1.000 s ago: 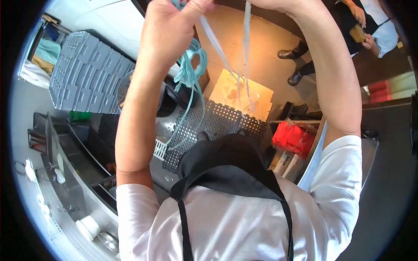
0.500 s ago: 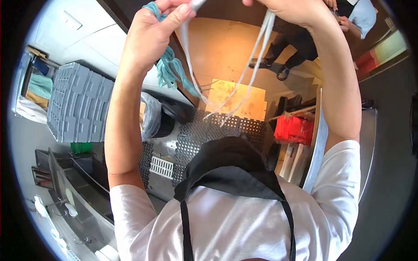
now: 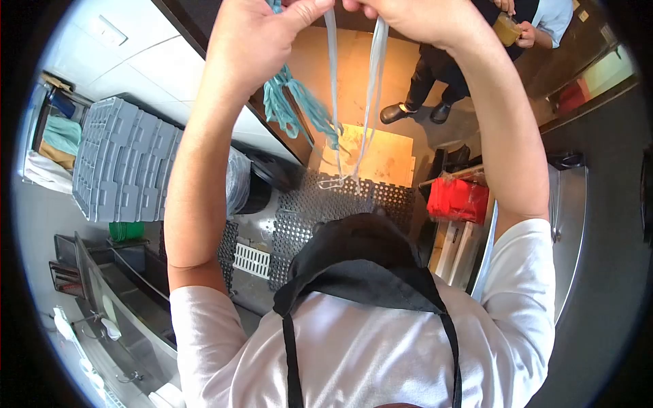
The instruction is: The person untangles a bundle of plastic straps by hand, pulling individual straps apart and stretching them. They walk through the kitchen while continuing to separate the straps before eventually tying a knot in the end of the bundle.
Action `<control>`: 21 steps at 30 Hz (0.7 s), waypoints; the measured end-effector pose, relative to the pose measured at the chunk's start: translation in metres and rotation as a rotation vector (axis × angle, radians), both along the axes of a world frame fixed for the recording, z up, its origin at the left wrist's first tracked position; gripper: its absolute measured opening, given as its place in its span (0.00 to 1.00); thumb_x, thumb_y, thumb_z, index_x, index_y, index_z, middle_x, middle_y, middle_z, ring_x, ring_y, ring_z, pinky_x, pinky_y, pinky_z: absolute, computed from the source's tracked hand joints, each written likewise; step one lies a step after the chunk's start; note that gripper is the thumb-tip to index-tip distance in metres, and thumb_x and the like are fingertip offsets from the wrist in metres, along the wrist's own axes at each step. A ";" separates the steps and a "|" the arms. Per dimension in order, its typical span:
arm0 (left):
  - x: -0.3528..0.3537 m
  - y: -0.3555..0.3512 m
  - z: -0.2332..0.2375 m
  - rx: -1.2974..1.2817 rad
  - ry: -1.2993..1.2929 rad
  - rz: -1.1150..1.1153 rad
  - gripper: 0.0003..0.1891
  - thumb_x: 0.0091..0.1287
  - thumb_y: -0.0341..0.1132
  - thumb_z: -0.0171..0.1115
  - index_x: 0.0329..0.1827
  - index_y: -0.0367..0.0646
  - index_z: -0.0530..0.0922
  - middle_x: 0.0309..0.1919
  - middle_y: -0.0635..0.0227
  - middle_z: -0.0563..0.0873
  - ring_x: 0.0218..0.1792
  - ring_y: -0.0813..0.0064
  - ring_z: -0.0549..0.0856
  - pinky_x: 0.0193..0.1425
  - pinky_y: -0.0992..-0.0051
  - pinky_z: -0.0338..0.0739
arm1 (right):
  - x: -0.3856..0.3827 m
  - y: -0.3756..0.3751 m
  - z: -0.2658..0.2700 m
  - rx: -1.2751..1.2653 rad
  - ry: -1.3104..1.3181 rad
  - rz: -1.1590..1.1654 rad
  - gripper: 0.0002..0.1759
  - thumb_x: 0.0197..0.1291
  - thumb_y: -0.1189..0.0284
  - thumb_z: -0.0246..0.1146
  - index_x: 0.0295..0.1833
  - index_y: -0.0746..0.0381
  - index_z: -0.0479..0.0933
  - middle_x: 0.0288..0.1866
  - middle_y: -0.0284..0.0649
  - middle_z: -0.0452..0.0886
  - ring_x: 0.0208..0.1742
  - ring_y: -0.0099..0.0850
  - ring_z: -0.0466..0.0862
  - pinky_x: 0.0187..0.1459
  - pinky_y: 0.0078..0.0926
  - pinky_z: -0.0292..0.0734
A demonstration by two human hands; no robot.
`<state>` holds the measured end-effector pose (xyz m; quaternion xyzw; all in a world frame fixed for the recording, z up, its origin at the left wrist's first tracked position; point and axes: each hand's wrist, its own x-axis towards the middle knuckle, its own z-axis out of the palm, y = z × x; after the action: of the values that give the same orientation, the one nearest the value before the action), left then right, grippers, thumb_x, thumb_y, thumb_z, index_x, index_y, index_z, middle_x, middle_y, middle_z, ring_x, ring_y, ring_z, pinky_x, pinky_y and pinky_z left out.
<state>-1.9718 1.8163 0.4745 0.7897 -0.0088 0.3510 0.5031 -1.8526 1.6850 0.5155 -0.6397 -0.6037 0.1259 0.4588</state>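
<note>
Both hands are raised at the top edge of the head view, close together, their fingertips partly cut off. My left hand (image 3: 255, 44) is closed around a bundle of teal strips (image 3: 289, 109), whose loose ends dangle below the wrist. Its thumb and fingers also meet at one strand of the white cord (image 3: 371, 88). My right hand (image 3: 415, 20) is closed, and more white strands hang down from under its fingers. The lower ends of the cord dangle over the floor mat.
Grey crates (image 3: 122, 163) are stacked at left, above a sink (image 3: 136, 299). A lined bin (image 3: 255, 194) stands beside them. At right a red package (image 3: 459, 199) lies by a metal counter (image 3: 568, 224). Another person (image 3: 442, 75) stands ahead holding a cup (image 3: 507, 30).
My hands have come closer together, the right one moving left. The white cord now hangs straighter instead of in a wide loop. The other person's cup has come into view.
</note>
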 end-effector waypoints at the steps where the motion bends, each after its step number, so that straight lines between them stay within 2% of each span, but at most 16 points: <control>1: 0.000 -0.001 0.000 0.016 0.036 0.021 0.04 0.67 0.27 0.64 0.39 0.35 0.82 0.31 0.74 0.85 0.33 0.86 0.78 0.39 0.82 0.74 | 0.005 0.007 -0.011 0.030 0.044 0.023 0.13 0.68 0.70 0.59 0.32 0.66 0.76 0.26 0.31 0.77 0.30 0.18 0.73 0.33 0.19 0.70; 3: -0.003 0.001 0.001 0.051 0.111 0.074 0.03 0.67 0.27 0.65 0.38 0.35 0.82 0.31 0.73 0.85 0.34 0.85 0.79 0.39 0.82 0.74 | 0.006 0.009 -0.019 0.050 0.024 0.003 0.13 0.68 0.69 0.59 0.32 0.66 0.76 0.27 0.31 0.78 0.30 0.18 0.74 0.34 0.19 0.70; 4: -0.006 0.001 -0.002 0.072 0.079 0.063 0.03 0.67 0.27 0.64 0.39 0.36 0.82 0.30 0.73 0.85 0.33 0.85 0.80 0.39 0.81 0.75 | 0.002 0.008 -0.021 0.019 0.113 -0.029 0.13 0.68 0.68 0.59 0.33 0.66 0.76 0.27 0.32 0.78 0.31 0.19 0.74 0.34 0.19 0.70; 7: 0.005 0.019 -0.023 0.213 -0.030 0.005 0.09 0.69 0.36 0.64 0.45 0.40 0.84 0.33 0.76 0.85 0.29 0.91 0.74 0.35 0.85 0.69 | -0.002 0.006 -0.039 0.076 0.199 -0.095 0.14 0.69 0.67 0.58 0.34 0.65 0.77 0.27 0.32 0.77 0.31 0.19 0.74 0.35 0.20 0.70; 8: 0.001 0.014 -0.018 0.184 0.064 0.114 0.08 0.68 0.33 0.65 0.43 0.38 0.83 0.31 0.76 0.84 0.34 0.87 0.78 0.41 0.83 0.73 | 0.006 0.012 -0.058 0.152 0.205 -0.013 0.16 0.72 0.62 0.55 0.42 0.65 0.76 0.31 0.31 0.78 0.35 0.19 0.75 0.40 0.19 0.71; 9: 0.000 0.014 -0.019 0.207 0.002 0.098 0.09 0.68 0.34 0.65 0.42 0.37 0.83 0.29 0.77 0.83 0.33 0.88 0.77 0.40 0.83 0.72 | 0.013 0.019 -0.080 0.226 0.221 0.065 0.20 0.74 0.56 0.52 0.51 0.64 0.74 0.35 0.31 0.78 0.40 0.19 0.76 0.44 0.19 0.72; 11: -0.004 0.006 -0.015 0.183 0.074 0.178 0.09 0.68 0.35 0.65 0.41 0.38 0.83 0.28 0.78 0.82 0.33 0.88 0.77 0.39 0.83 0.71 | -0.001 0.034 -0.100 0.433 0.411 -0.014 0.19 0.73 0.58 0.55 0.50 0.66 0.74 0.33 0.32 0.79 0.37 0.19 0.78 0.40 0.20 0.75; 12: -0.002 0.006 -0.015 0.161 0.042 0.182 0.09 0.69 0.36 0.65 0.41 0.38 0.83 0.27 0.78 0.81 0.33 0.89 0.76 0.38 0.83 0.70 | -0.015 0.036 -0.099 0.456 0.613 0.005 0.19 0.73 0.57 0.55 0.49 0.64 0.75 0.31 0.30 0.78 0.33 0.17 0.76 0.38 0.16 0.73; 14: 0.000 0.008 -0.021 0.114 -0.005 0.196 0.09 0.69 0.37 0.65 0.40 0.39 0.83 0.26 0.79 0.80 0.31 0.90 0.74 0.35 0.85 0.68 | -0.021 0.027 -0.097 0.283 0.673 0.064 0.18 0.73 0.58 0.54 0.47 0.63 0.75 0.29 0.28 0.76 0.29 0.15 0.73 0.33 0.14 0.70; 15: -0.003 0.013 -0.021 -0.032 0.079 0.188 0.08 0.70 0.37 0.62 0.39 0.42 0.81 0.24 0.81 0.76 0.27 0.90 0.70 0.30 0.85 0.64 | -0.023 0.024 -0.099 0.189 0.706 0.092 0.17 0.73 0.58 0.54 0.47 0.62 0.76 0.27 0.27 0.74 0.28 0.14 0.71 0.31 0.13 0.68; 16: -0.007 0.021 -0.017 -0.259 0.031 0.108 0.06 0.70 0.34 0.61 0.43 0.41 0.81 0.27 0.77 0.80 0.27 0.86 0.75 0.31 0.84 0.69 | -0.023 0.023 -0.104 0.160 0.696 0.124 0.17 0.73 0.58 0.54 0.41 0.61 0.77 0.23 0.24 0.68 0.24 0.13 0.65 0.26 0.14 0.60; 18: -0.021 0.050 -0.013 -0.448 -0.112 -0.051 0.05 0.71 0.33 0.60 0.43 0.42 0.79 0.28 0.76 0.79 0.27 0.85 0.73 0.30 0.84 0.67 | -0.020 0.016 -0.113 0.109 0.759 0.200 0.18 0.73 0.58 0.55 0.38 0.61 0.77 0.22 0.23 0.65 0.23 0.13 0.62 0.25 0.15 0.57; 19: -0.034 0.071 -0.012 -0.405 -0.203 -0.133 0.06 0.72 0.35 0.59 0.40 0.43 0.78 0.26 0.80 0.73 0.25 0.88 0.66 0.27 0.85 0.60 | -0.018 0.010 -0.118 0.086 0.791 0.235 0.18 0.73 0.58 0.55 0.37 0.61 0.77 0.21 0.23 0.63 0.23 0.14 0.61 0.24 0.15 0.55; 21: -0.068 0.100 0.004 -0.450 -0.276 -0.023 0.04 0.73 0.33 0.56 0.41 0.44 0.75 0.30 0.78 0.72 0.27 0.85 0.67 0.26 0.84 0.60 | -0.010 -0.003 -0.136 -0.006 0.710 0.207 0.19 0.73 0.58 0.55 0.36 0.61 0.77 0.21 0.22 0.64 0.23 0.14 0.61 0.24 0.15 0.56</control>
<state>-2.0400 1.9159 0.4783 0.6024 -0.0082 0.4429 0.6640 -1.8621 1.6819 0.3798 -0.4932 -0.4680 0.3873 0.6227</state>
